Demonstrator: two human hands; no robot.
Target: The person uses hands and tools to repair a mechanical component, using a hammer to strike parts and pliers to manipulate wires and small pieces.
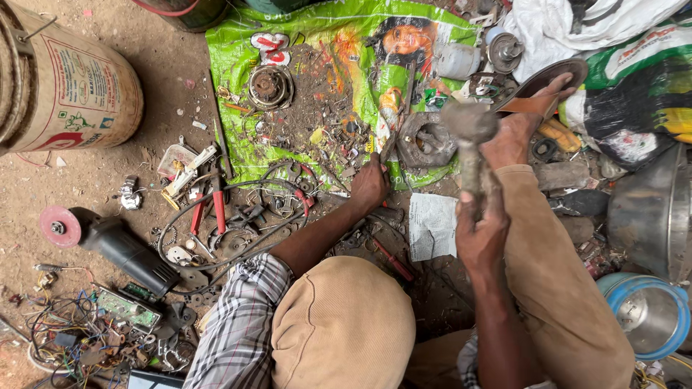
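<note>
Seated on the dirt floor point(108, 180), knees up in tan trousers, checked sleeve on the left arm.

Right hand point(479, 234): fingers wrapped fully shut round the worn grey handle of a blunt-headed metal hammer point(468, 148). Hammer raised, head blurred, poised above and just right of the work. Forearm rises steeply from the lap, wrist cocked.

Left hand point(370, 186): arm stretched forward and low, hand closed on a thin dark metal rod or chisel point(388, 148) that angles toward a round rusty grey motor casing point(425, 140). Tip appears to touch the casing's left edge; exact contact unclear.

Casing lies on a green printed plastic sack point(238, 86) spread on the ground, beside the sandalled foot point(537, 101).

Judgement: a good strike wants the rod held steady and firmly seated, fingers kept below its struck end, and the hammer brought down square on the rod's top. The casing may skid on the slick sack; the foot sits close enough to brace it.

Further left: red-handled pliers point(216, 209), black angle grinder with red disc point(108, 241), loose black cable, tangled wires.
</note>
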